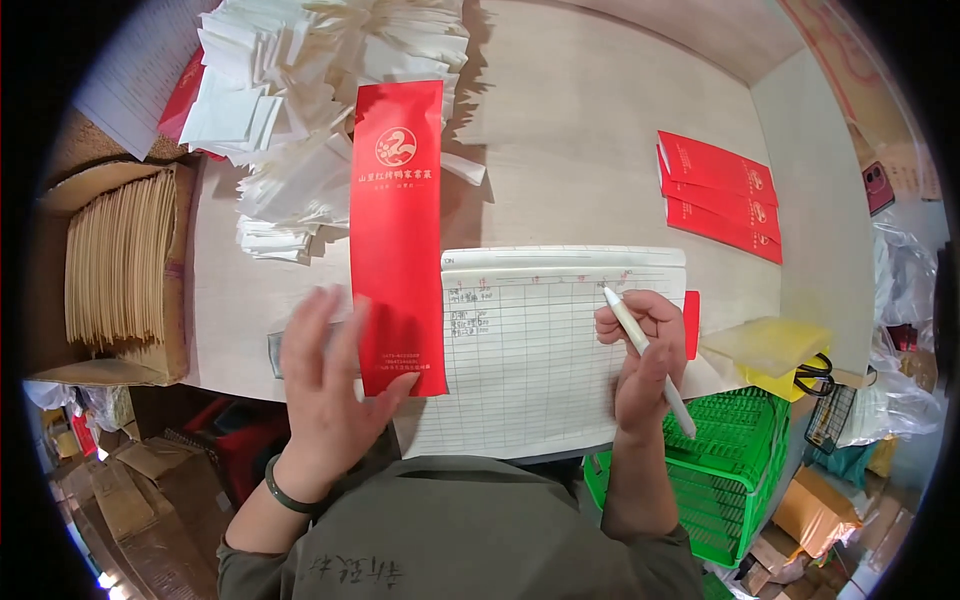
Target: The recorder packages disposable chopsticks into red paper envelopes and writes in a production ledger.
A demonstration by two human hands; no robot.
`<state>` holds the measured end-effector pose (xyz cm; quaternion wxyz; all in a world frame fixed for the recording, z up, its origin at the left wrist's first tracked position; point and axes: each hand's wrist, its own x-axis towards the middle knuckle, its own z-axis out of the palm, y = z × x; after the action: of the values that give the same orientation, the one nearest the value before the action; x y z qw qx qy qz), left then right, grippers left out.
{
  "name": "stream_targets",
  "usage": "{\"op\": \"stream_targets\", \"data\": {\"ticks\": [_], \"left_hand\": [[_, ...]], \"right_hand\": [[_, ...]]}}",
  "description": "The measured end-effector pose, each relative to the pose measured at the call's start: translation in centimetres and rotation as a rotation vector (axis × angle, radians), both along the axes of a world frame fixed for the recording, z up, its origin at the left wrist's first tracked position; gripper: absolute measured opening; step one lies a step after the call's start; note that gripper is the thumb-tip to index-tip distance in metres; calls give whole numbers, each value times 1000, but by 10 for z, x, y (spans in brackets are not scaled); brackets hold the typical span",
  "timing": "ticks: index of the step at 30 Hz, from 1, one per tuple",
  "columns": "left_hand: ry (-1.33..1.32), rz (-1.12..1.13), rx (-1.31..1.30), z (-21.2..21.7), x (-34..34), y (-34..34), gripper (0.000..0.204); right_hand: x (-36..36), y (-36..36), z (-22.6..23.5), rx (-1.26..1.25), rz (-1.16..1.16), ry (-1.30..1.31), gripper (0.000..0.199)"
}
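A long red paper sleeve [397, 260] with a pale printed emblem lies upright in view, covering the left edge of a ruled ledger sheet [530, 390]. My left hand [330, 370] is open, fingers spread and a little blurred, at the sleeve's lower left; its thumb overlaps the sleeve's bottom end, and whether it presses on it I cannot tell. In my right hand [645, 350] is a white pen [640, 345], its upper-left end over the sheet's header row. Handwriting fills a few rows at the sheet's upper left.
White folded paper slips [300, 90] are heaped at the back left. A cardboard box [180, 270] of thin sticks stands at the left. Several red sleeves [715, 180] lie back right. Black-handled scissors [815, 375] and yellow plastic [770, 345] sit at the right edge, above green crates [720, 450].
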<state>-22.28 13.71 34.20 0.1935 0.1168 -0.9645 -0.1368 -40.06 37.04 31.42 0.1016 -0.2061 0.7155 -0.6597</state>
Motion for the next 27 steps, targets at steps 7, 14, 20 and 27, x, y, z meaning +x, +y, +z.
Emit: {"op": "stream_targets", "data": {"ticks": [7, 14, 20, 27], "left_hand": [[-222, -404, 157, 2, -31, 34, 51], [-241, -491, 175, -3, -46, 48, 52], [-197, -469, 126, -1, -61, 58, 53], [-146, -488, 84, -8, -71, 70, 55]], "right_hand": [[-1, 5, 0, 47, 7, 12, 76], [-1, 5, 1, 27, -4, 14, 71], [2, 6, -1, -43, -69, -38, 71], [3, 9, -4, -65, -80, -49, 70]]}}
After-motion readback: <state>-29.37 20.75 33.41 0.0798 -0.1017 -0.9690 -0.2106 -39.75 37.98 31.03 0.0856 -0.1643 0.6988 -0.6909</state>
